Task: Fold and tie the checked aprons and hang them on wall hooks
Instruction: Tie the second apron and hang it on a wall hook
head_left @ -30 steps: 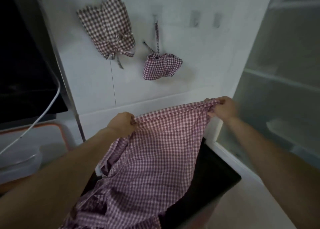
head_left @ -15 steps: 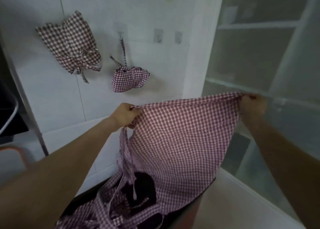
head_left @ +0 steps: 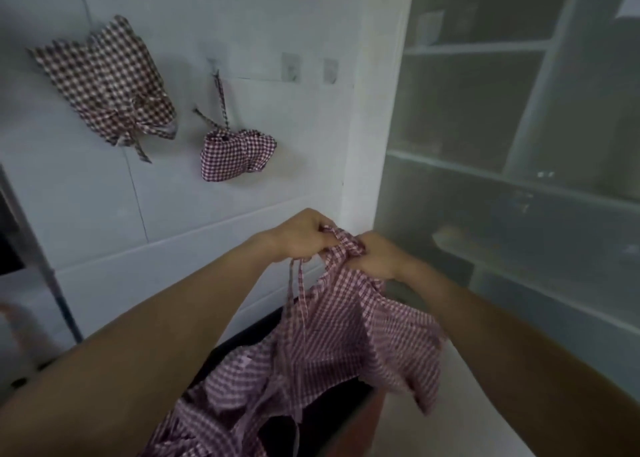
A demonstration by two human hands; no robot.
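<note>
Near centre of the head view, left hand [head_left: 300, 237] and right hand [head_left: 372, 256] pinch the checked apron [head_left: 349, 328] by its gathered top edge, almost touching; cloth hangs straight below; free wall hooks [head_left: 290, 67] lie far, up-left.

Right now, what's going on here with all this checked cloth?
A person is folding a checked apron. The left hand and right hand meet at its top edge, each with a grip on the cloth, while the rest hangs into a dark bin holding more checked fabric. Two tied apron bundles already hang on the wall: a larger one and a smaller one. Two hooks beside them are free.
</note>
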